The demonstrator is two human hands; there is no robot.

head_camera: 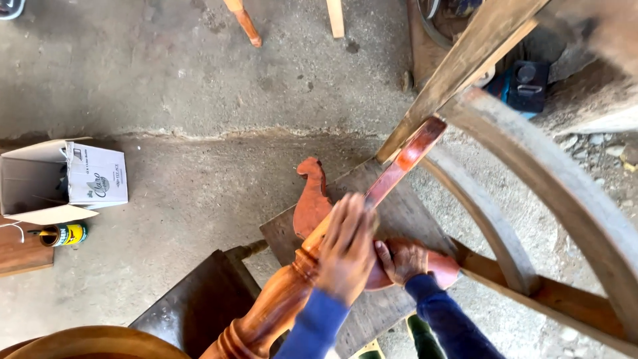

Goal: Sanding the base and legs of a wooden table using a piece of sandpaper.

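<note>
Your left hand (347, 249), blurred, presses flat on a glossy reddish turned wooden leg (292, 292). Your right hand (403, 259) grips its curved carved foot (311, 199), resting on a rough grey board (405, 219). At nine o'clock lies an open cardboard box (63, 181).

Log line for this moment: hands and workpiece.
left hand: flat on turned wooden leg | right hand: gripping reddish carved piece | support: grey board | floor: cardboard box

The single head-worn camera is looking almost straight down, sitting close above the hands and facing the concrete floor (166, 80).
</note>
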